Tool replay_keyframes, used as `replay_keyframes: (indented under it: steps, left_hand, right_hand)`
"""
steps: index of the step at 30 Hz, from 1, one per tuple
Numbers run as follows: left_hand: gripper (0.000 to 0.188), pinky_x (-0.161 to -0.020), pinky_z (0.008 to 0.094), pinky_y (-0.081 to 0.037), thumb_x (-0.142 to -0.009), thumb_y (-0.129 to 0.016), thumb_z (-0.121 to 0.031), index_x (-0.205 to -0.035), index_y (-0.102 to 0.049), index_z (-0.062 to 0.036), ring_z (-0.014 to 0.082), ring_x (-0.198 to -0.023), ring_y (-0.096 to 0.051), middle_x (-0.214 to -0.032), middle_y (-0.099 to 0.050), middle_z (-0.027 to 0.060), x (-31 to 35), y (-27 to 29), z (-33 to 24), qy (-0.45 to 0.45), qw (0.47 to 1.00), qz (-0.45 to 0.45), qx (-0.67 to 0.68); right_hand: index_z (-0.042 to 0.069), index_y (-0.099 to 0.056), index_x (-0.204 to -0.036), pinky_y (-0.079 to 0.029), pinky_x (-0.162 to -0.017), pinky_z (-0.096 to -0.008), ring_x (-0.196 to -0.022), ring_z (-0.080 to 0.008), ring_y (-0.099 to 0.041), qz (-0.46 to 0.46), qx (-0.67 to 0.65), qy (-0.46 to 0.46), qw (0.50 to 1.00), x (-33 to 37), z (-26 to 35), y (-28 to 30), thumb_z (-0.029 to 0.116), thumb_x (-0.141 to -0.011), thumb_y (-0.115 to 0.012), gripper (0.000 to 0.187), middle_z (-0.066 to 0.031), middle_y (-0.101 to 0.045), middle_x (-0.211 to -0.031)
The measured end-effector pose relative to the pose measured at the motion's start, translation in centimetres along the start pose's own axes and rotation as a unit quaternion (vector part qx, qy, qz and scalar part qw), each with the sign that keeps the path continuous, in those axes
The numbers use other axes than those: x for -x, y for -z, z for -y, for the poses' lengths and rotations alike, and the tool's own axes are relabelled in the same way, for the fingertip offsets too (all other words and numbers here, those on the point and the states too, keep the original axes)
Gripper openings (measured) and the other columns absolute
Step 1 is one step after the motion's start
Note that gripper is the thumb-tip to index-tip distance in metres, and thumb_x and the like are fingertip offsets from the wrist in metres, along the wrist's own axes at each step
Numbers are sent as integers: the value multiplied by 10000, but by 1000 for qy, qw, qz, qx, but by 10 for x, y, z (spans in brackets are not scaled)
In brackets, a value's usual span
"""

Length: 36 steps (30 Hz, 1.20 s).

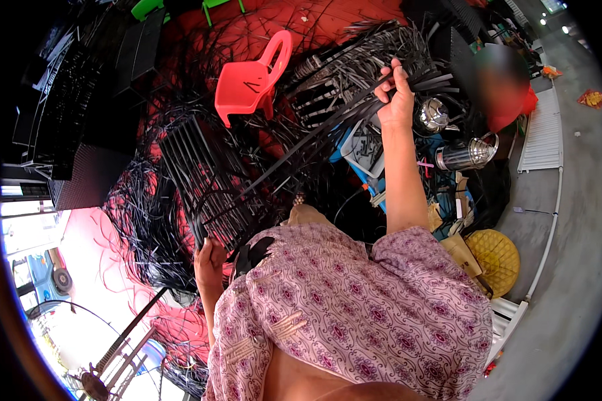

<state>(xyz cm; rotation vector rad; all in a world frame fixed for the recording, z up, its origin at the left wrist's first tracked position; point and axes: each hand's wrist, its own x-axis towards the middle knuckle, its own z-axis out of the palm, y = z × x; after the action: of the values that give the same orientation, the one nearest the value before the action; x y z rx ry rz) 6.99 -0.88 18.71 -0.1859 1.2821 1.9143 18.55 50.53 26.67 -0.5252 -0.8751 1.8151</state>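
Note:
Long black plastic strips [314, 139] stretch diagonally from the work up to my raised right hand [397, 97], whose curled fingers and thumb close on them. Low on the left, my left hand [209, 257] is closed at the near corner of a black slatted frame [204, 177]. A dark piece juts up from those fingers; it looks like the frame's edge, though its exact form is hard to see. Several strips lie parallel across the frame, and loose ones cross over it. The strips' lower ends vanish among the dark tangle in front of me.
A small red chair [244, 83] stands beyond the frame amid tangled black strips [154, 207]. On the right are a metal kettle [433, 115], a steel flask [465, 155], a white tray [364, 148] and a round yellow woven stool [495, 260]. A person [505, 93] sits beyond them.

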Motion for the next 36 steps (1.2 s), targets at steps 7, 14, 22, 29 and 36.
replay_keyframes:
  steps: [7,14,22,29,36]
  left_hand:
    - [295,-499,254,-243,-991,-486,-246,-790,-524,-33,78,-506,-289,-569,-317,-43,-1,8,-2,-16,1000,16,-5]
    - [267,-484,243,-254,-984,-499,-235,-823,-551,-28,72,-493,-312,-559,-343,-45,-2,5,-7,-19,1000,12,-4]
    - [292,-470,250,-243,-1001,-473,-265,-813,-552,-56,70,-465,-294,-537,-337,-54,-2,25,1,-7,999,0,35]
    - [364,-760,339,-521,-1000,-495,-297,-1169,-587,12,176,-819,-638,-916,-641,68,-21,44,-6,-51,984,-47,164]
    - [365,-483,224,-317,-1013,-471,-314,-1075,-619,13,74,-486,-382,-635,-475,-12,-19,37,-17,-92,987,21,129]
  right_hand:
    - [94,-668,-1002,-286,-437,-214,-572,-68,-448,0,-21,44,999,-15,36,3,249,-878,-696,201,-46,-640,-828]
    - [99,-652,-1013,-312,-438,-206,-611,-71,-469,18,-13,62,998,-27,64,9,296,-920,-634,218,-37,-645,-826]
    - [88,-609,-901,-239,-444,-216,-545,-69,-352,-3,-1,39,999,-26,78,-13,217,-917,-611,130,37,-422,-647]
    - [80,-481,-740,-289,-551,-283,-571,-133,-347,60,58,71,994,-17,122,32,178,-868,-595,198,9,-326,-581]
    - [10,-523,-916,-400,-889,-390,-888,-274,-459,189,30,21,981,-13,92,40,271,-939,-588,270,-8,-393,-653]
